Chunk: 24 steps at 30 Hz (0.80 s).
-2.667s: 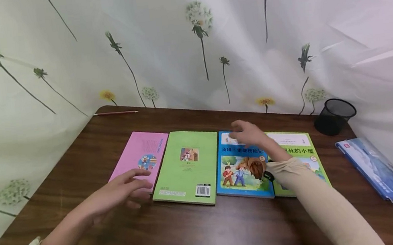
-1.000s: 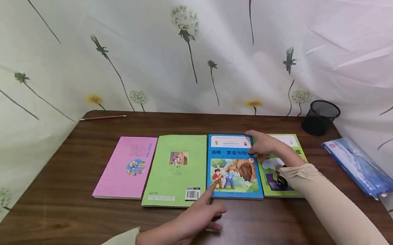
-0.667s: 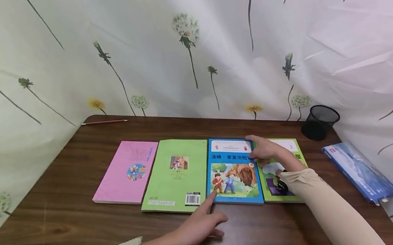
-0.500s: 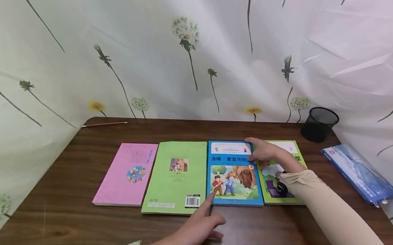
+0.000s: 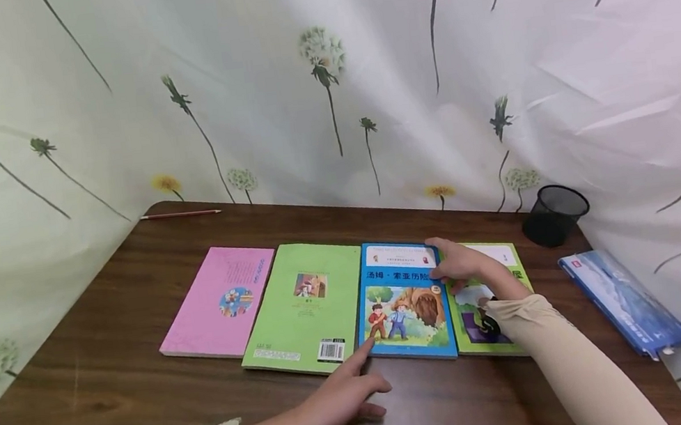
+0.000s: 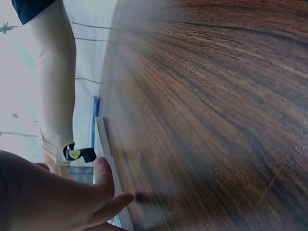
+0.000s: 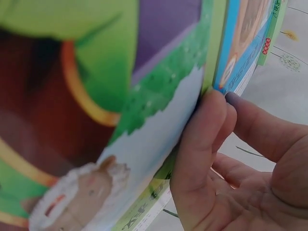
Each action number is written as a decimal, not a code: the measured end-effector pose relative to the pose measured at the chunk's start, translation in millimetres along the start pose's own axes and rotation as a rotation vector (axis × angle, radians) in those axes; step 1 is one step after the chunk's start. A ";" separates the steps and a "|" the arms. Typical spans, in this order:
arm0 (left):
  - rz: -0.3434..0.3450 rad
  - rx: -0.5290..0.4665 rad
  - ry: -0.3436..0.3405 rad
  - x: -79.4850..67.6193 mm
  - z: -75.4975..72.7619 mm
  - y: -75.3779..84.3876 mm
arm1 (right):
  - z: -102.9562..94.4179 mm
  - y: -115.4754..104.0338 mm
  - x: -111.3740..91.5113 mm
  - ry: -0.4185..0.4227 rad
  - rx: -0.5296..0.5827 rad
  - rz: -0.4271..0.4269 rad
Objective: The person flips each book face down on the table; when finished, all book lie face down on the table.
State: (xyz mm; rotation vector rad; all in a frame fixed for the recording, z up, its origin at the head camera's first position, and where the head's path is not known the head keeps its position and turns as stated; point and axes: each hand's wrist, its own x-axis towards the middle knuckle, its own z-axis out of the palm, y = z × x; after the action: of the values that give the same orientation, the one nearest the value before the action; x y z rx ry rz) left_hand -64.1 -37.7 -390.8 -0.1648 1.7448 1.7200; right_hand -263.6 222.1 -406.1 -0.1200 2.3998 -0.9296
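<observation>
Four picture books lie flat in a row on the brown table. My left hand (image 5: 340, 402) reaches in from the front, its index fingertip at the lower left edge of the blue book (image 5: 405, 314), close to the larger green book (image 5: 309, 321). Its other fingers are loosely bent and hold nothing. At the blue book's upper right edge, my right hand (image 5: 466, 265) touches with thumb and index finger, beside the second green book (image 5: 487, 336), partly hidden by the arm. In the right wrist view the fingertips of the right hand (image 6: 62, 168) cannot be seen wrapping any book.
A pink book (image 5: 219, 310) lies at the left end of the row. A pencil (image 5: 183, 214) rests by the back edge. On the right stand a black mesh cup (image 5: 554, 216) and a blue wrapped pack (image 5: 628, 299). Patterned cloth hangs behind.
My left hand has moved from the pink book to the blue book's lower edge. My right hand has lowered to its upper right edge. The larger green book has just turned slightly.
</observation>
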 end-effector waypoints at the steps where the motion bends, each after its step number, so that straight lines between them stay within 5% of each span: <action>1: 0.005 0.001 0.001 -0.3 0.0 0.1 | -0.6 -0.2 0.4 -0.002 -0.001 0.000; 10: 0.043 0.035 0.024 -1.7 0.0 -0.4 | -3.9 -0.8 0.2 -0.021 -0.025 -0.013; 24: 0.132 -0.109 0.101 -0.3 6.8 -6.4 | -0.4 -4.8 3.5 -0.011 -0.010 -0.020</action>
State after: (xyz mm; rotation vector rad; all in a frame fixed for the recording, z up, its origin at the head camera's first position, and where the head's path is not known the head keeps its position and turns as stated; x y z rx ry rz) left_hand -58.0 -32.4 -395.4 -0.1911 1.7690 1.9346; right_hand -267.2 217.8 -404.4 -0.1533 2.3981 -0.9235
